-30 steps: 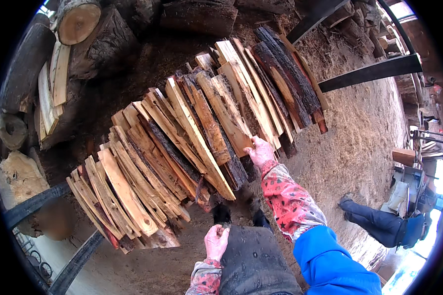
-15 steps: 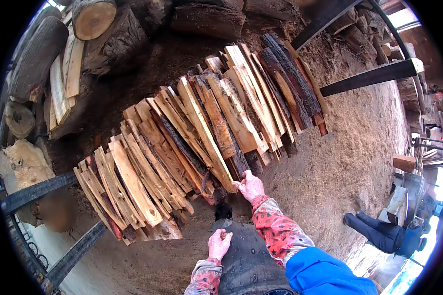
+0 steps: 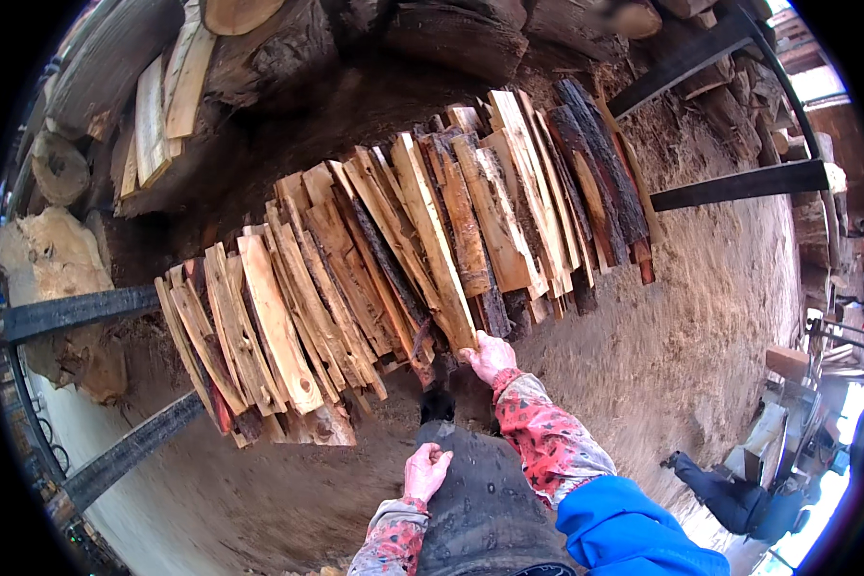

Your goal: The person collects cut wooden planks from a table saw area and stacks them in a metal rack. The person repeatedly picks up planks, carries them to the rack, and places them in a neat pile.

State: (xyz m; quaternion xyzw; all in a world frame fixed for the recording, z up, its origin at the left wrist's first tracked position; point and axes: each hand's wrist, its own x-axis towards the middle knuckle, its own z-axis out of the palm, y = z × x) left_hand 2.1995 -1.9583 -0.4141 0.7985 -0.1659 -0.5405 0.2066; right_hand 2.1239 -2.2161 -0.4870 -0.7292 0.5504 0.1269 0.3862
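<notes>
While the left hand (image 3: 425, 470) is kept curled shut on nothing above the dark trouser leg (image 3: 480, 509), one pale split plank (image 3: 435, 245) is gripped at its near end by the right hand (image 3: 490, 357), in a leaning row of several dozen slabs (image 3: 288, 317) crossed by four black steel bars (image 3: 77, 312).

My right hand (image 3: 491, 357) and left hand (image 3: 424, 471) are bare, each wrist in a red sleeve cuff flecked with dark and pale spots, a bright blue jacket sleeve (image 3: 629, 533) covering my right arm beside my dark grey trouser leg (image 3: 480, 509).
</notes>
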